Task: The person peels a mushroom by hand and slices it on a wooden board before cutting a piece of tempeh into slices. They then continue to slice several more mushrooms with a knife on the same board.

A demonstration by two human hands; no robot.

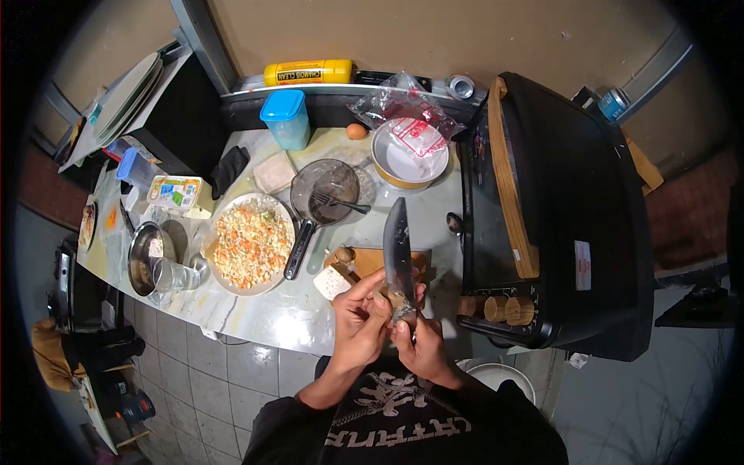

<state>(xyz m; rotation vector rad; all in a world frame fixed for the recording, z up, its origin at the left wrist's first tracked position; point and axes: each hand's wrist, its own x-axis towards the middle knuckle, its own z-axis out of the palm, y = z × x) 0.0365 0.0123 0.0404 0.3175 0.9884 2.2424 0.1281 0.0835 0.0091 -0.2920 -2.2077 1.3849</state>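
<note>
My right hand point(421, 346) is closed round the handle end of a knife point(397, 244), whose broad dark blade points up and away from me. My left hand point(363, 319) is pinched round a small pale-brown piece point(399, 298) against the lower blade; its kind is hard to make out. Beyond my hands lies a wooden cutting board point(369, 262), partly hidden by them and the knife. A small round brown item point(343, 254) sits at the board's left side. Closer to my left hand is a white block point(332, 284).
To the left are a plate of diced orange and white food point(252, 244), a dark pan point(325, 186) with a fork point(341, 203), and a glass point(174, 274). A bowl point(408, 159) and egg point(356, 131) stand behind. A black oven point(573, 209) borders the right.
</note>
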